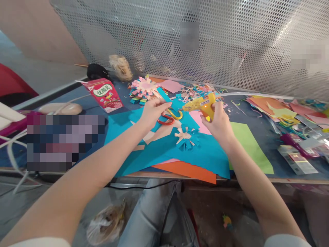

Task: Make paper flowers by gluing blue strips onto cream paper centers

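My right hand [218, 120] grips a yellow glue gun [199, 103] by its handle, nozzle pointing left, a small light glowing on its body. My left hand [154, 111] is closed in a pinch on what looks like a blue paper strip [162, 93], just left of the nozzle. Below the fingertips lie scissors with one yellow and one red handle loop [166, 120]; their blades are hard to make out. Nearer to me, a fringed blue-and-cream paper flower [186, 137] rests on a large blue sheet [159, 154]. The nozzle appears apart from the flower.
A layered pink fringed flower [144, 87] and a heap of paper shreds [197, 91] lie at the back against a perforated metal panel [231, 44]. A red carton [105, 94] leans at left. Green paper [250, 147], coloured scraps [277, 109] and a small box [296, 159] occupy the right.
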`<state>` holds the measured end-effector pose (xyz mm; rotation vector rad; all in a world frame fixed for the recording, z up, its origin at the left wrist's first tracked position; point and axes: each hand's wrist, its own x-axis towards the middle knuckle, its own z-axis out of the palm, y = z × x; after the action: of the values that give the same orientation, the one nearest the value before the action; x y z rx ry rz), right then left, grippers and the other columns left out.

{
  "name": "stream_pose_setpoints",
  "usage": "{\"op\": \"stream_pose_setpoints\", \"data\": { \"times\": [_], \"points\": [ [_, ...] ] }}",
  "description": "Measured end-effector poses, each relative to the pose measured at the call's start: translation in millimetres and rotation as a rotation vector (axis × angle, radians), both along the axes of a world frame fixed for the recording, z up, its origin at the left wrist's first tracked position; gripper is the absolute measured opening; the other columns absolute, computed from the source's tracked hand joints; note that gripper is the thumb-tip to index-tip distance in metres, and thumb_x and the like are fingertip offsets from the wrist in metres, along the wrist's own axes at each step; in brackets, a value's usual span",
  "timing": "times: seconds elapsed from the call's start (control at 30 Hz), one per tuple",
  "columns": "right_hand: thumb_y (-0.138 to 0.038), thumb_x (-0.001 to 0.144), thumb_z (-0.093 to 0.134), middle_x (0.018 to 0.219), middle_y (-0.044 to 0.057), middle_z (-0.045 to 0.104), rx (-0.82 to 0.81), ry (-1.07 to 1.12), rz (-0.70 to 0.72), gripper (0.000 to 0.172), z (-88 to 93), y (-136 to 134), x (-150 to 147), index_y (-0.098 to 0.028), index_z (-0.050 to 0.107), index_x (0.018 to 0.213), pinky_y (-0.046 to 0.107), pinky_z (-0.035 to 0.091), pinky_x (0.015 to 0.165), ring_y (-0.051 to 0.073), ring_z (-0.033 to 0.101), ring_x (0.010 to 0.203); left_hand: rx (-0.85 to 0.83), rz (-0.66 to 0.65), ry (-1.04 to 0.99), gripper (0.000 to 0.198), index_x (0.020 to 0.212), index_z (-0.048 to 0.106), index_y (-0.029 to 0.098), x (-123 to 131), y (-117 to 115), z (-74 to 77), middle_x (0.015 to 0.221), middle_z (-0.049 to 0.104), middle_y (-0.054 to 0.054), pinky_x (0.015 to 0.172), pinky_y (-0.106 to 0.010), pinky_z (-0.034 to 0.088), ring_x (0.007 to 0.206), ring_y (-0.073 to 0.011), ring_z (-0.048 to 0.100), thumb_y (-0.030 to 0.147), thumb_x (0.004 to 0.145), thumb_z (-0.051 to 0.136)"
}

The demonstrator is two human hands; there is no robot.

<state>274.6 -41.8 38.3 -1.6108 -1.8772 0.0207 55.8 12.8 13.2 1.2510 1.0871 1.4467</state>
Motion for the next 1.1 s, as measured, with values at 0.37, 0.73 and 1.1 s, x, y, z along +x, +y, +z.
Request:
{"op": "stream_pose_setpoints", "data": {
  "times": [0.37,0.73,1.1],
  "points": [
    [-0.031,0.075,0.059,0.093,0.007,0.056,0.026,0.015,0.003,0.027,-1.5,1.0,0.7,-0.022,0.039,0.092,0.032,0.044,0.063,0.019,0.057,0.076,-0.009,-0.008,-0.004,0.016,0.057,0.055,0.014,-0.2,0.4,0.3,0.049,0.047,0.004,0.044,-0.022,0.028,0.043,-0.0061,0.040,0.016,0.070,0.064],
    [-0.031,0.071,0.062,0.082,0.003,0.054,0.138,0.081,0.038,0.030,-8.0,6.7,5.0,-0.023,0.036,0.086,0.031,0.041,0.057,0.017,0.053,0.069,-0.035,-0.001,-0.061,0.016,0.055,0.056,0.013,0.3,-1.0,2.5,0.048,0.047,0.004,0.042,-0.019,0.030,0.042,-0.0047,0.043,0.015,0.068,0.066],
    [-0.032,0.069,0.062,0.088,0.006,0.057,0.072,0.083,-0.006,0.032,-11.8,14.8,9.8,-0.023,0.038,0.088,0.032,0.043,0.059,0.020,0.057,0.072,-0.074,-0.126,-0.199,0.022,0.057,0.055,0.013,3.5,-1.0,1.4,0.055,0.054,0.002,0.047,-0.018,0.035,0.049,-0.0051,0.047,0.023,0.059,0.074]
  ]
}}
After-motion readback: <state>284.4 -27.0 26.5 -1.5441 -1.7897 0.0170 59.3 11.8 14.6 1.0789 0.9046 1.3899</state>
